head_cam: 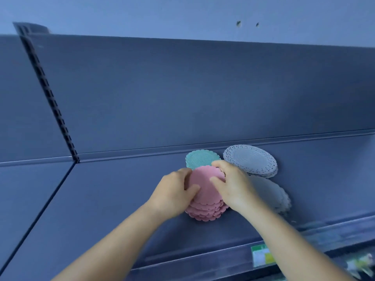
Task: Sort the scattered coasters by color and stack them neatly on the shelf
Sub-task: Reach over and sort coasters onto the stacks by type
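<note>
Head cam | L hand (172,191) & R hand (231,185) fingers grip pink coaster stack (205,201) | shelf tag (262,256) text blurred, unreadable

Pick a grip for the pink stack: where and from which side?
Grip the pink stack by its scalloped rim, on opposite left and right sides, coming in from the front. It lies flat on the shelf, its layers slightly offset, so squeezing both sides would probably square them. The teal coaster crowds the back. The left hand and right hand already flank it that way.
</note>
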### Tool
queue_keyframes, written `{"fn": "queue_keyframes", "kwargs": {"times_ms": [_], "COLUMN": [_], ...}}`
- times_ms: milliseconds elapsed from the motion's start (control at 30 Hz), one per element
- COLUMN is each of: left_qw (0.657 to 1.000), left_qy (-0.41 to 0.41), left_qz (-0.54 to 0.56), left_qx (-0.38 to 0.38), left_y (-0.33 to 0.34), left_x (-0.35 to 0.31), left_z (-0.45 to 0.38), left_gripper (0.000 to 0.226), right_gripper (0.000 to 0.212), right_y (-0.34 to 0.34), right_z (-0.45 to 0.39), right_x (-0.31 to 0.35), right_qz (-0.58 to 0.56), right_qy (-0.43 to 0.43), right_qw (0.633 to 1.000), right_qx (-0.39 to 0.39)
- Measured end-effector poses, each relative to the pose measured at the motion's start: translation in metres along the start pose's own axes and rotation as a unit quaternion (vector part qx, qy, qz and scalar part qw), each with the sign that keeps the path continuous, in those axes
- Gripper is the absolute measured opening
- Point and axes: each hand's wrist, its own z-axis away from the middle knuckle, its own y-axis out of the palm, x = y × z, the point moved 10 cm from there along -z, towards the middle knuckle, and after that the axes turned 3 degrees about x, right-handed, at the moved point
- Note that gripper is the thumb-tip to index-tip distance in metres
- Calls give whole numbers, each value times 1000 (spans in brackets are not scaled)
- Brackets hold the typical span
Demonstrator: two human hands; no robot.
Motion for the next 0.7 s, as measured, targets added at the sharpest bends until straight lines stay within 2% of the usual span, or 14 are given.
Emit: {"fn": "queue_keyframes", "kwargs": {"times_ms": [133, 267, 467, 700], "left_qw": [997, 992, 985, 974], "left_qy": [6, 14, 1, -40], "left_qz": [-74, -118, -175, -218], "left_qx": [21, 36, -12, -46], "left_y": [13, 16, -16, -77], "left_x": [-1, -4, 14, 81], "left_z": [2, 5, 30, 91], "left_gripper": [24, 24, 37, 45], "right_gripper": [38, 36, 47, 55], "right_y": [13, 15, 31, 89], "right_z": [0, 3, 22, 49], "right_x": [-1, 11, 56, 140], "right_qz": [137, 223, 196, 154], "right_qy": [-10, -47, -112, -167], "right_qw": [990, 972, 972, 969], "right_qx": [46, 50, 60, 99]}}
